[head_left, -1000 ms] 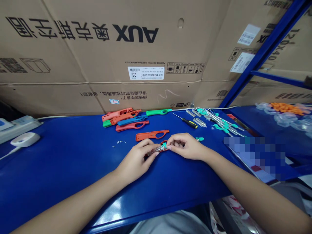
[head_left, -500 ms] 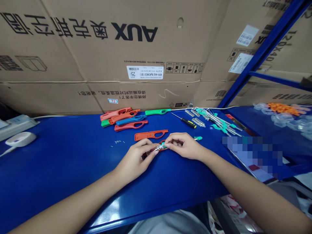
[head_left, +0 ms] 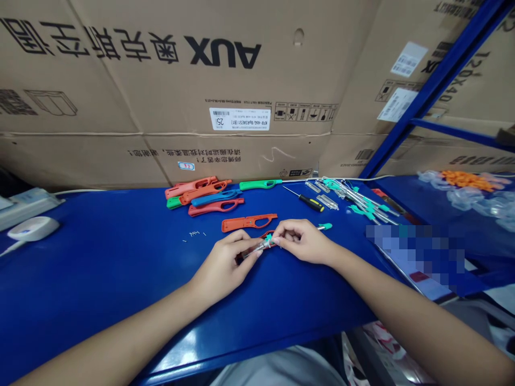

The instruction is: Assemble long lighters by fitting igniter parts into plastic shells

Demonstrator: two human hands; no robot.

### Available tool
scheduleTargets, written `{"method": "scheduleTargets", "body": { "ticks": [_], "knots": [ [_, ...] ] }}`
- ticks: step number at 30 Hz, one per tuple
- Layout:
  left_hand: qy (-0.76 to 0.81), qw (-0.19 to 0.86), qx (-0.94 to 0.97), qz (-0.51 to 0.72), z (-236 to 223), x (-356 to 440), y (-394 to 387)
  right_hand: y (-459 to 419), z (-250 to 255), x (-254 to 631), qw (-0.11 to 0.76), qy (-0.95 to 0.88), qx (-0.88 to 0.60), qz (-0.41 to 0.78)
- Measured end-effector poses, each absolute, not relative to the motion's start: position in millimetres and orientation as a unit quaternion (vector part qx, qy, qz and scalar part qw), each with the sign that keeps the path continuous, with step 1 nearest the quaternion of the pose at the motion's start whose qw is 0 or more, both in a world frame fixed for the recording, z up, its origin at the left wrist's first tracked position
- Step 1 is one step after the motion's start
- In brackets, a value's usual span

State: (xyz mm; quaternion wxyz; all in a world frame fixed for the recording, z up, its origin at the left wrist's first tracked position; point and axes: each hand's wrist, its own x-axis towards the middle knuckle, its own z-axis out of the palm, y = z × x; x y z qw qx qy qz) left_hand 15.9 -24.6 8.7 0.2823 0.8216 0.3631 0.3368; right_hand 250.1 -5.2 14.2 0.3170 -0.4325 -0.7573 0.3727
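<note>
Along the back edge of the blue worktop (head_left: 120,257), a broad cardboard carton (head_left: 281,80) with upside-down AUX lettering. Toward the back right corner, a slanting blue metal frame (head_left: 434,91). Midway between left and right edges, left hand (head_left: 223,262) and right hand (head_left: 303,241), close together. Near the back right corner, a loose bundle of metal rods (head_left: 362,198) with teal fittings. By the back edge, left of centre, a pile of red, orange, blue and green lighter handles (head_left: 209,196). To the right of that pile, a green-handled lighter (head_left: 259,185) with a metal barrel. At the left edge, a white power strip (head_left: 28,208), with a white rounded device (head_left: 34,229) just in front. Behind the hands, a loose orange handle half-shell (head_left: 249,222). Beneath the fingers, largely hidden, a red half-shell (head_left: 266,234). Toward the back edge, a black-and-yellow screwdriver (head_left: 314,203). Clamped in the left grip between thumb and fingers, tilted over the red half-shell, a clear tube (head_left: 252,249). At the tube's right end, pinched in the right grip, thumb and forefinger together, a teal plastic piece (head_left: 269,239). Left of the orange half-shell, tiny scattered screws (head_left: 193,234).
</note>
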Motion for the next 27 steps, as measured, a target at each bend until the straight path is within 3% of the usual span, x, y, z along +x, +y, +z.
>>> {"method": "scheduleTargets", "body": {
  "ticks": [27],
  "knots": [
    [0.386,0.298,0.804,0.341,6.0,19.5,-25.0,-7.1,12.6,245.2,0.323,-0.742,-0.449,0.38]
  ]
}}
